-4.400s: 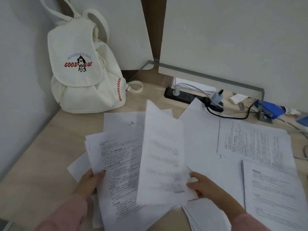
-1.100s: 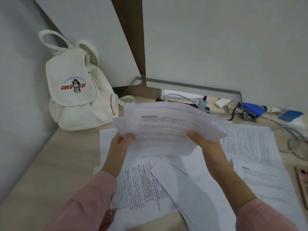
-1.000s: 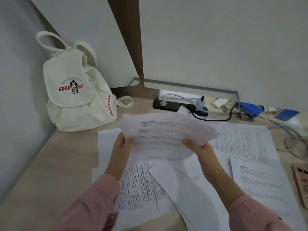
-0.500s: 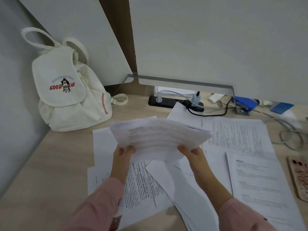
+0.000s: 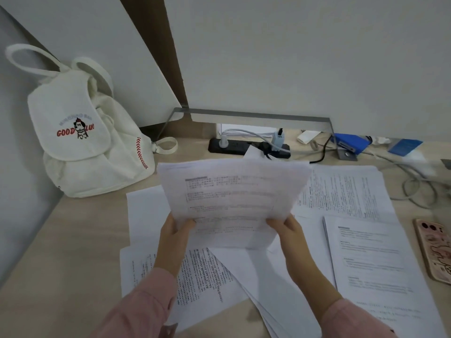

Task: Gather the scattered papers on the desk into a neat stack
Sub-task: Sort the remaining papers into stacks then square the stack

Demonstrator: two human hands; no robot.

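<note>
I hold a bundle of printed papers (image 5: 231,193) lifted off the desk, tilted up toward me. My left hand (image 5: 174,234) grips its lower left corner and my right hand (image 5: 288,231) grips its lower right corner. More loose sheets lie flat on the wooden desk (image 5: 73,240) beneath: a printed page (image 5: 202,274) under my left wrist, blank sheets (image 5: 266,284) fanned out between my arms, a printed page (image 5: 341,191) at the back right, and another printed page (image 5: 371,262) at the right.
A white fabric backpack (image 5: 83,142) leans in the back left corner. A black power strip (image 5: 234,146) with plugs and cables sits at the back. A blue object (image 5: 351,142) and grey cables (image 5: 419,186) lie back right. A phone (image 5: 434,250) rests at the right edge.
The held bundle has tipped more upright and closer to me, with both hands now at its lower corners. The view has shifted slightly; the sheets on the desk have not moved.
</note>
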